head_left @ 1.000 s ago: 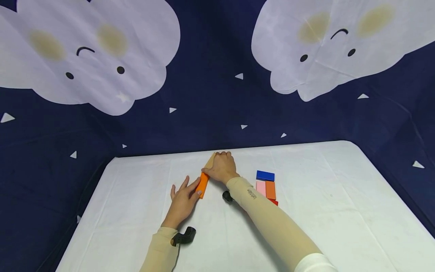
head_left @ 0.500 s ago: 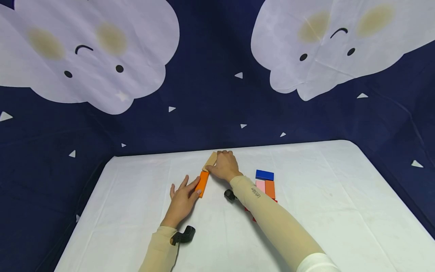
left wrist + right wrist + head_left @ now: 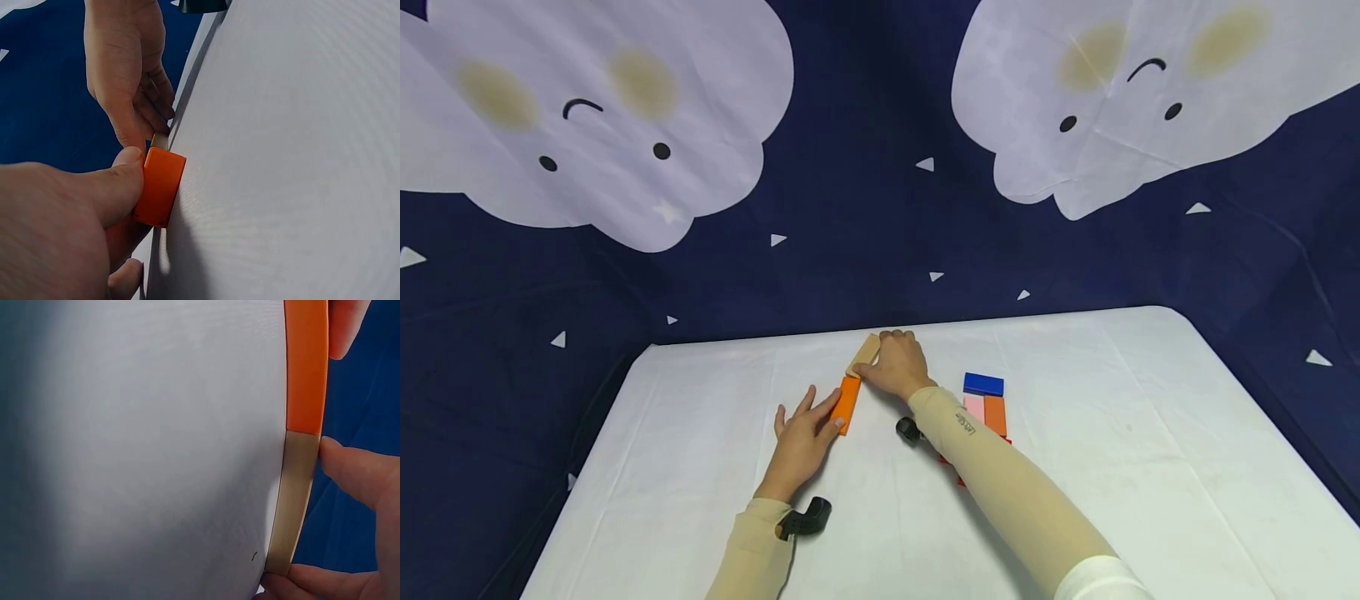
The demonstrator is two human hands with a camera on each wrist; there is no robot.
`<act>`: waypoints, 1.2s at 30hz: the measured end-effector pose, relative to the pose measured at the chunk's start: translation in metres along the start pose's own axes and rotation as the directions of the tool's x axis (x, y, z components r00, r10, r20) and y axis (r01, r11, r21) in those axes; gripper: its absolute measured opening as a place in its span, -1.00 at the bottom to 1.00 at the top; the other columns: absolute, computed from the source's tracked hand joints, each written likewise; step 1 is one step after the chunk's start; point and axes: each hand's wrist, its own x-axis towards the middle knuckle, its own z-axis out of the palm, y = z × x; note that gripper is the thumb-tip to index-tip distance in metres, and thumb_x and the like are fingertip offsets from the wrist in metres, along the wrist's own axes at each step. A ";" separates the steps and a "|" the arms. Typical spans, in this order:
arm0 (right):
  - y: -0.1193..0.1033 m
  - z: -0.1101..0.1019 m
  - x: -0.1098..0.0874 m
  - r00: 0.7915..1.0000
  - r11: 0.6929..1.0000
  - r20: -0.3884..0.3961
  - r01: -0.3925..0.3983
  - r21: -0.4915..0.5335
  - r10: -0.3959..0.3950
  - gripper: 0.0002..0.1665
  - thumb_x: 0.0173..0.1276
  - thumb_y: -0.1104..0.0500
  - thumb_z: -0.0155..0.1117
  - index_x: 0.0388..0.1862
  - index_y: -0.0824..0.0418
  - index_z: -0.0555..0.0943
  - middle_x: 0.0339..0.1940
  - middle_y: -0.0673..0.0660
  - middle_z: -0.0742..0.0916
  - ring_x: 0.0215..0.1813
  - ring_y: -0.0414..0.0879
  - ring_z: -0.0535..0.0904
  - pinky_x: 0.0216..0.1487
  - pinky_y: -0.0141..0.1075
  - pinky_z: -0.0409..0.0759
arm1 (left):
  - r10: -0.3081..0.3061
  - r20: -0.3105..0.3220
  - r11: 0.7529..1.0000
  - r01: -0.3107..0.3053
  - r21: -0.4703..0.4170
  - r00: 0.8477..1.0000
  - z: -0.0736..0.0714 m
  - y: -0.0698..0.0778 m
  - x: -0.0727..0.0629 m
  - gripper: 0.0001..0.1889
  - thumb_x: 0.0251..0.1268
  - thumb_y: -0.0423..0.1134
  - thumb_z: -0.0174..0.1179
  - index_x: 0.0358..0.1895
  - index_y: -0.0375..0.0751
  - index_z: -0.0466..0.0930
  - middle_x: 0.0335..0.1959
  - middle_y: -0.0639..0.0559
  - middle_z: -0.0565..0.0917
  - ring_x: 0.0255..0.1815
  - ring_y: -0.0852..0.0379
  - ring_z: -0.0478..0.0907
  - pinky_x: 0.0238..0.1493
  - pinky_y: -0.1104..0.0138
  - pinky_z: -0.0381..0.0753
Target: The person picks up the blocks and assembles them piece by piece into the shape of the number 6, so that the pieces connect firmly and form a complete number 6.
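An orange block (image 3: 847,404) and a natural-wood block (image 3: 864,355) lie end to end on the white table, towards its far edge. In the head view the wooden one angles slightly right of the orange one's line. My left hand (image 3: 802,446) has its index finger and thumb against the left side of the orange block, the other fingers spread. Over the wooden block, my right hand (image 3: 898,365) holds it between the thumb, at the joint, and the fingers at the far end. The right wrist view shows the two ends meeting.
To the right lie a blue block (image 3: 983,384), a pink block (image 3: 974,407), an orange-red block (image 3: 995,416) and red blocks (image 3: 943,459) partly hidden beneath my right forearm. Behind the table (image 3: 1112,467) hangs a dark blue cloth (image 3: 865,192) with cloud shapes.
My right hand has shifted slightly right, and more of the wooden block shows at the joint. The left hand and the orange block have stayed nearly in place.
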 end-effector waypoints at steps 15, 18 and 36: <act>0.015 -0.040 -0.009 0.999 0.961 -0.002 -0.033 0.274 0.035 -0.09 0.23 -0.18 0.47 0.37 0.37 0.48 0.27 0.32 0.62 0.34 0.23 0.44 0.35 0.00 0.45 | -0.001 0.000 1.000 0.001 0.006 1.000 -0.001 0.001 -0.001 -0.46 0.46 -0.11 0.21 0.45 -0.07 0.44 0.41 -0.18 0.46 0.57 -0.20 0.12 0.46 -0.31 -0.37; 0.023 -0.050 -0.016 1.000 0.959 -0.012 -0.018 0.283 0.022 -0.11 0.23 -0.18 0.47 0.37 0.35 0.50 0.29 0.30 0.62 0.32 0.21 0.46 0.32 0.00 0.48 | -0.002 0.006 1.000 0.002 0.000 1.000 -0.002 0.001 0.000 -0.46 0.47 -0.10 0.19 0.46 -0.04 0.42 0.42 -0.17 0.45 0.57 -0.20 0.12 0.47 -0.31 -0.36; 0.064 -0.090 -0.078 0.997 0.961 -0.033 0.070 0.268 -0.063 -0.13 0.23 -0.17 0.46 0.36 0.33 0.51 0.33 0.26 0.60 0.34 0.22 0.43 0.35 0.08 0.41 | 0.000 0.069 1.000 -0.002 0.029 0.998 -0.022 -0.004 0.020 -0.45 0.53 -0.07 0.12 0.51 0.01 0.35 0.49 -0.21 0.34 0.57 -0.20 0.12 0.53 -0.22 -0.20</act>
